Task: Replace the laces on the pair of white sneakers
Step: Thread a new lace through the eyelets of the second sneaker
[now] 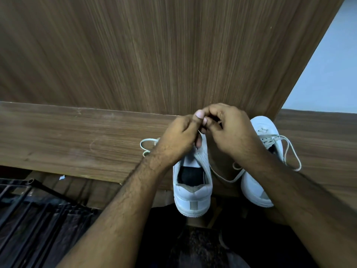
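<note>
Two white sneakers stand on a wooden desk [77, 136] at its near edge. The left shoe [192, 182] has bare upper eyelets; a lace [225, 177] trails from it across the desk. The right shoe [264, 151] is laced, apparently still to be done. The left hand [178, 136] and right hand [229, 126] meet above the left shoe's front, fingers curled, seemingly pinching the lace; the grip itself is hidden. A dark rack [38, 209] stands lower left, clear of the work.

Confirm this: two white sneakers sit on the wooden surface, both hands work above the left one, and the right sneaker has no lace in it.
Wrong about the lace. In the head view the right sneaker is laced. Both the left hand and right hand do work above the left sneaker on the wooden surface.
</note>
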`<state>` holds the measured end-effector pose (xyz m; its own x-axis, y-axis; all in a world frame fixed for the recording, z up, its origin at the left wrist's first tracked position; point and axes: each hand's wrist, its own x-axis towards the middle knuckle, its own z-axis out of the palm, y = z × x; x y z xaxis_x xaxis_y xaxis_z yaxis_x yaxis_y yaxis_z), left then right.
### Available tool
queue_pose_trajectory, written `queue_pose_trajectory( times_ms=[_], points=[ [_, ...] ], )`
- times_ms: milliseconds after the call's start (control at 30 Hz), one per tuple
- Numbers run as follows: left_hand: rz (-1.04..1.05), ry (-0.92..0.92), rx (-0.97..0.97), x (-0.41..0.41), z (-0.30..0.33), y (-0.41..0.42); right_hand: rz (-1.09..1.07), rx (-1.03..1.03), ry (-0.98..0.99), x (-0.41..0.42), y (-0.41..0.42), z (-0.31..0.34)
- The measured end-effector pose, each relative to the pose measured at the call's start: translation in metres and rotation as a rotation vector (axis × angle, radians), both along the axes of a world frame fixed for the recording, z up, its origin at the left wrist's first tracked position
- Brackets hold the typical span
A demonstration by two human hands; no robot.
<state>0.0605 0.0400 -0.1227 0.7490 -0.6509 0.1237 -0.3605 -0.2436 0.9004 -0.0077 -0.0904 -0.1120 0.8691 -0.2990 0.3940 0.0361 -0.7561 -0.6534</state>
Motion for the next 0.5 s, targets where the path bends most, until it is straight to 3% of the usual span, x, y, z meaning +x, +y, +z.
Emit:
queue_pose_trajectory(
  times_ms=[100,200,233,300,400,500],
  points=[
    [0.009,0.019,-0.112,-0.001,0.002,0.0,-0.075,0.345,-0.103,0.001,-0.007,-0.001],
    [0.002,-0.006,-0.097,0.004,-0.002,0.003,-0.027,0.839,-0.208,0.001,-0.006,0.005],
    [-0.002,-0.025,-0.094,0.004,-0.002,0.003,0.0,0.914,-0.231,0.002,-0.006,0.006],
    [-0.01,-0.04,-0.146,0.001,-0.001,0.001,0.022,0.814,-0.232,0.001,-0.006,0.008],
    [-0.01,-0.052,-0.196,0.0,0.002,-0.002,0.075,0.386,-0.143,0.0,-0.001,0.005],
    [-0.012,-0.061,-0.177,0.004,-0.002,-0.001,0.124,0.271,-0.04,-0.001,0.006,0.001]
  ],
)
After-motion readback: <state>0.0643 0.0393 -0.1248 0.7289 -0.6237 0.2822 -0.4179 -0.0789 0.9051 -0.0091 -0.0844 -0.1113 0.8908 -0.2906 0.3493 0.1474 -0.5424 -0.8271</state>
